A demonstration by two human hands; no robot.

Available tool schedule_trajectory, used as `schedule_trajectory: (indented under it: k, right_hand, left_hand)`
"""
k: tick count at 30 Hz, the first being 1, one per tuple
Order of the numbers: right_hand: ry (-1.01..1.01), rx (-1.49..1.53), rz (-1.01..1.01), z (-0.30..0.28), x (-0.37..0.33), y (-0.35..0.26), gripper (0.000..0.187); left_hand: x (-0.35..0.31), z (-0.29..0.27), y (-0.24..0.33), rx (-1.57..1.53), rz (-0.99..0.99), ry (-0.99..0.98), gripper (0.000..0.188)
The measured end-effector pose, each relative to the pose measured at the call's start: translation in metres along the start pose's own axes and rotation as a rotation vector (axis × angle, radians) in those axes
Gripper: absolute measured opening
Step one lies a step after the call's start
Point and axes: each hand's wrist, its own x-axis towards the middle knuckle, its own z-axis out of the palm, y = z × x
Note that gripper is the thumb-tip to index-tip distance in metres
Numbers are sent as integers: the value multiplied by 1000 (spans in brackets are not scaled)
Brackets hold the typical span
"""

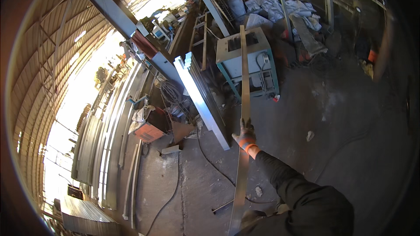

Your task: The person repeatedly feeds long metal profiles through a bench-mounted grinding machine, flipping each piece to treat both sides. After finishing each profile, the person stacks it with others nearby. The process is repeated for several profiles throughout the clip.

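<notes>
A long, flat metal bar (pixel 245 83) runs lengthwise in front of me, from the lower edge up to a grey-and-teal machine cabinet (pixel 253 51), whose top its far end overlaps in view. My right hand (pixel 246 137), in a dark glove with an orange cuff, is closed around the bar near its middle. The fingers wrap over one edge; the thumb side is toward the left. My left hand is out of view. Left of the bar stands a bundle of shiny metal profiles (pixel 201 102).
An orange box-shaped machine (pixel 151 126) sits left of the profiles, with coiled cables (pixel 171 92) behind it. Dark cables (pixel 214 166) cross the floor. Long metal sheets (pixel 107 144) lie at the far left. A steel column (pixel 109 6) rises there. White sacks (pixel 280 6) are piled at the back.
</notes>
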Motion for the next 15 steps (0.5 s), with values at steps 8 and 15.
schedule_trajectory:
  k: [8, 15]
  right_hand:
    - [89, -140, -173, 36, 289, 39, 105]
    - [88, -270, -191, 105, 547, 50, 101]
  left_hand:
    - [163, 3, 101, 124, 17, 75, 74]
    - [362, -18, 199, 268, 26, 136, 78]
